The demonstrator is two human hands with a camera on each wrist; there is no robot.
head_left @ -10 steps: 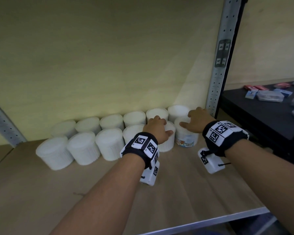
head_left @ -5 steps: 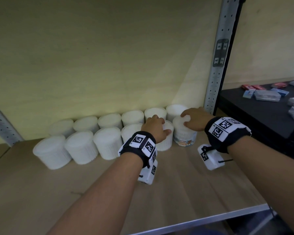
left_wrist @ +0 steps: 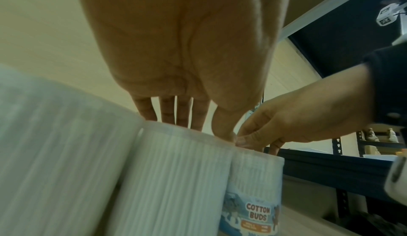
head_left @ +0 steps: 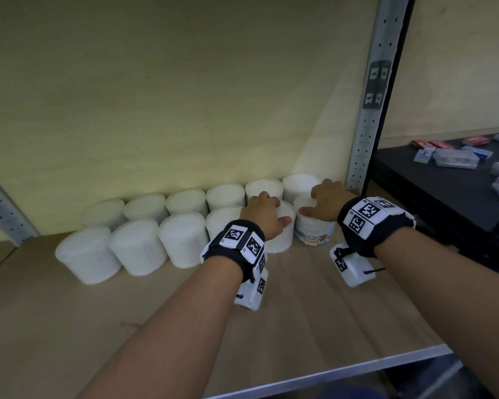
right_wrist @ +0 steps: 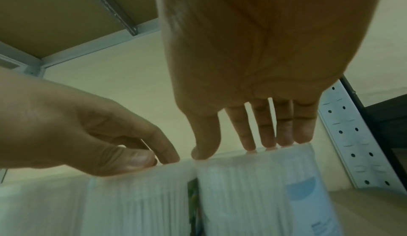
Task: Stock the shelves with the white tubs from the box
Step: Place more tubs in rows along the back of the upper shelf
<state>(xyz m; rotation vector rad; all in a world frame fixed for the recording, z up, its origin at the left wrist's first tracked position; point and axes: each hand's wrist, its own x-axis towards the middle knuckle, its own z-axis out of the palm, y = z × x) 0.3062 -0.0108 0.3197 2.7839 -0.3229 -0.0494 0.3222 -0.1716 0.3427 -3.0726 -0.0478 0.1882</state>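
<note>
- Left hand (head_left: 264, 213), lower centre of the head view, is bare; the forearm has no sleeve
- Left wristband (head_left: 236, 246) is black, with white square tags printed in black-and-white patterns; a white camera box (head_left: 252, 295) hangs beneath it, tagged too, with a small dark stub on its side
- Right hand (head_left: 326, 201) is bare, its forearm unsleeved
- Right wristband (head_left: 372, 223) is black with the same tags; its white box (head_left: 350, 267) hangs below; a thin black cable juts out
</note>
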